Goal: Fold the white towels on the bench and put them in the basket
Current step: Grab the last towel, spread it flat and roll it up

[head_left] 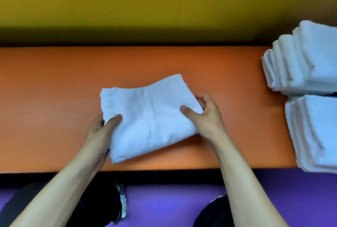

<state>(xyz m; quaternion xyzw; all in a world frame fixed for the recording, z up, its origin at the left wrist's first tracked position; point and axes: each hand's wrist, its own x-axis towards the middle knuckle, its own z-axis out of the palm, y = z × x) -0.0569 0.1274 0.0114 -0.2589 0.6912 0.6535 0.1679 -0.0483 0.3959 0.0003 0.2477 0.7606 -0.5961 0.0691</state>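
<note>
On orange bench (pixel 54 84), mid-surface: folded white towel (pixel 149 117). Left hand (pixel 102 128) grips towel's left edge, thumb on top. Right hand (pixel 206 113) pinches towel's right edge, thumb on top. Right of towel, well apart: two stacks of folded towels (pixel 310 66).

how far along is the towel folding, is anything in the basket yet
Done: two stacks of folded towels sit at the bench's right end. In hand: the left hand and right hand grip one folded towel. Left: placing it; no basket shows in view.
</note>
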